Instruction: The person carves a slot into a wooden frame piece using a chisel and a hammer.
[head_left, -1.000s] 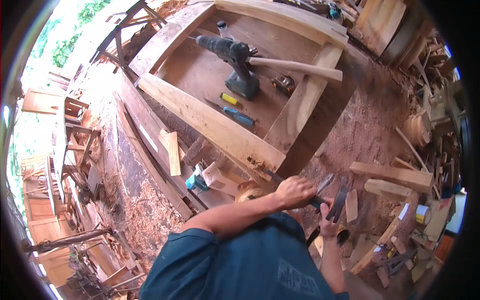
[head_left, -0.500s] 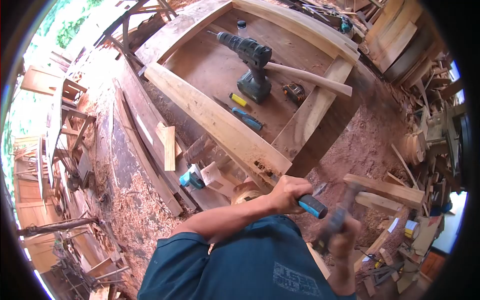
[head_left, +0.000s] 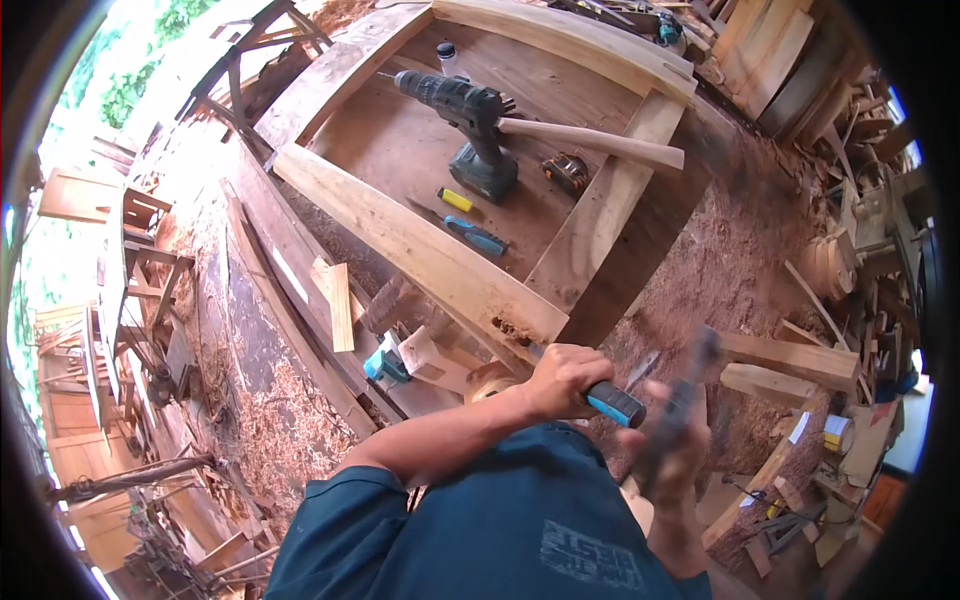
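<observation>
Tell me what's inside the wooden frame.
Inside the frame: drill, bottle, tape measure, yellow object, blue-handled tool and part of a wooden handle. The drill hides whatever lies beneath it.

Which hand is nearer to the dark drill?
Left: the left hand is by the wooden frame, below the drill in view; the right hand is lower and farther right.

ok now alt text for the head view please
A person's left hand grips a chisel near a hole in a wooden frame; the right hand holds a motion-blurred dark tool. A drill stands inside the frame.
</observation>
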